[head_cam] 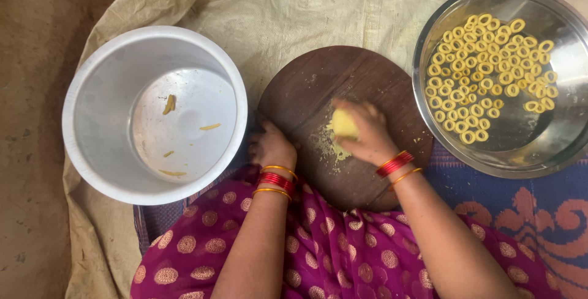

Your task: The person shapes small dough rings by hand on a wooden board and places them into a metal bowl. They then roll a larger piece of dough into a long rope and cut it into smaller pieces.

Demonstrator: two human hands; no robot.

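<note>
- My right hand (362,132) is closed around a lump of yellow dough (343,124), pressing it on the round wooden board (306,91).
- My left hand (271,147) curls over the board's near edge, gripping it.
- A steel bowl (569,72) of dough rings (490,72) sits to the right.

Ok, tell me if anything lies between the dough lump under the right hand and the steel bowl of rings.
Nothing visible does. The dough lump sits under the right hand on the round wooden board; only bare board separates it from the steel bowl to its right.
</note>
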